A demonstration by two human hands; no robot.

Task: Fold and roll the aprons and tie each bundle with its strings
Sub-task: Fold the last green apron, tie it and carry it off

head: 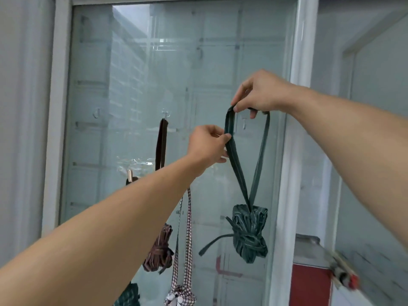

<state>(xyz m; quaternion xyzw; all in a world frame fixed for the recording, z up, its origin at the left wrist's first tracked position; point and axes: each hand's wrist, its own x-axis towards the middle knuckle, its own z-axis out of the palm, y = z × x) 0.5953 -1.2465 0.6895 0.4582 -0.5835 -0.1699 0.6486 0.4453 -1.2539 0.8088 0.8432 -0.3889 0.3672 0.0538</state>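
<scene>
- The left forearm point(106, 219) hides the hook holding the checked bundle's strap point(189, 228).
- At 6 o'clock, 2 bundles, green plaid point(129, 295) and checked point(180, 299), are cut off by the bottom edge.
- At 4 o'clock, a red-tipped object point(344, 276) is blurred beyond telling.

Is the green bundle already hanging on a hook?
No, the green bundle dangles by its loop from the right hand.

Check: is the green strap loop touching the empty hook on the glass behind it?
Cannot tell. In the head view the right hand holds the green strap loop up before the empty hook; the hook shows inside the loop, but depth between them isn't readable.
</scene>
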